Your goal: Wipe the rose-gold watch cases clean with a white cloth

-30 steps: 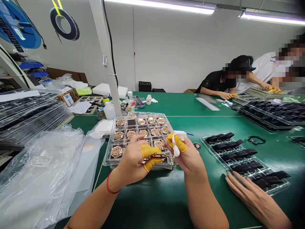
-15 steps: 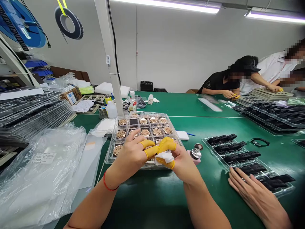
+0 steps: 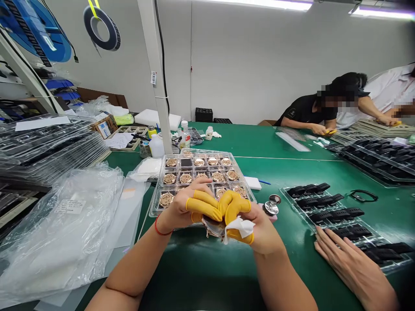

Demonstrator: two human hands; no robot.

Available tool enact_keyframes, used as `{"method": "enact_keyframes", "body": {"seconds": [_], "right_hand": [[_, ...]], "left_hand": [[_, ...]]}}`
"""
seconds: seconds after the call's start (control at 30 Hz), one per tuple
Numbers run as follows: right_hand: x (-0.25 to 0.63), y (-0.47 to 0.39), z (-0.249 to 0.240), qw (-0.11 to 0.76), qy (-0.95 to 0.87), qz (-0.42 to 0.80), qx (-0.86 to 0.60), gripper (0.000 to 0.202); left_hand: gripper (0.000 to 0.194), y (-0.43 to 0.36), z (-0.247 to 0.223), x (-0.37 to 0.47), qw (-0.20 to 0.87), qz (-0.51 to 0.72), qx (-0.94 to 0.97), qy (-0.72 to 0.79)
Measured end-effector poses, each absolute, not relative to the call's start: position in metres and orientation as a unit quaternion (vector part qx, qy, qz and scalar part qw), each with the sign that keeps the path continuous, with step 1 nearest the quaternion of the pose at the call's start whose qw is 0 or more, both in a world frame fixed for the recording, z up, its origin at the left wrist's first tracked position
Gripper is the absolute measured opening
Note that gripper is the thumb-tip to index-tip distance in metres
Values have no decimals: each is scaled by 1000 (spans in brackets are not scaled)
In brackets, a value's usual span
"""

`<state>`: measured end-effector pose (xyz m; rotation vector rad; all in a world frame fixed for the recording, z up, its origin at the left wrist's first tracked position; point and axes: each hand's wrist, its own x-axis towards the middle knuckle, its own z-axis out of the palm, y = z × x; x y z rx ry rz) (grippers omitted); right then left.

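Yellow finger cots cover several fingers of both my hands. My left hand (image 3: 191,205) is closed on a round, shiny watch case (image 3: 214,226), tilted above the near edge of the tray. A folded white cloth (image 3: 241,226) is pinched in my right hand (image 3: 259,224), whose fingers also press against the watch case. Fingers hide much of the case. Beneath and beyond my hands, a clear plastic tray (image 3: 156,196) holds several gold-coloured round watch cases (image 3: 169,178) in its compartments. One compartment in the back row shows a dark square (image 3: 186,162).
Right of the tray stands a small pump-top bottle (image 3: 271,207). A co-worker's hand (image 3: 353,263) rests by a tray of black straps (image 3: 324,214). Plastic bags (image 3: 65,233) and stacked trays (image 3: 48,151) lie left. A white post (image 3: 158,77) rises behind the tray.
Both hands have drawn nearer to me, away from the tray's middle, and the watch case between them now shows. The view has shifted slightly left.
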<state>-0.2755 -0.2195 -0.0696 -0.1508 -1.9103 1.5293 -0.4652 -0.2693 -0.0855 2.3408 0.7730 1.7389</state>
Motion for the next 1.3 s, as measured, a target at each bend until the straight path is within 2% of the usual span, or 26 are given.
{"method": "enact_keyframes", "body": {"seconds": [0.13,0.27,0.37,0.47,0.53,0.57,0.73,0.83,0.93,1.0,1.07,1.13,1.23,1.3], "right_hand": [[-274,-223,-70,377,-744,549,-51,7],[-275,-227,-74,428,-778,456,-57,16],[-280,-228,-83,514,-782,330,-123,29],[-285,-226,-94,571,-746,288,-184,18],[-289,-224,-99,583,-715,328,-203,7],[-291,-223,-101,582,-694,369,-207,11],[-302,-225,-100,545,-539,610,-202,21],[-306,-223,-94,480,-497,694,-203,25],[-304,-214,-87,395,-484,756,-195,29],[-300,-208,-83,403,-458,769,-192,29],[-297,-204,-82,430,-440,766,-187,31],[-295,-206,-83,422,-464,757,-185,31],[-297,-212,-89,380,-552,716,-194,33],[-298,-217,-92,387,-606,667,-193,28]], "left_hand": [[32,-266,-91,-459,100,605,744,266],[20,-264,-97,-455,88,637,720,261],[11,-267,-94,-451,12,613,729,304],[14,-275,-87,-444,-100,526,744,399],[17,-279,-84,-439,-132,482,746,440],[20,-280,-83,-437,-130,473,747,448],[29,-282,-86,-436,-21,497,734,462],[31,-286,-83,-435,94,518,715,460],[27,-290,-79,-431,260,553,669,424],[31,-291,-77,-429,356,588,604,404],[40,-291,-77,-428,402,610,545,411],[41,-291,-79,-429,384,619,524,442],[34,-292,-83,-431,287,624,542,485],[32,-293,-86,-432,238,618,558,500]]}}
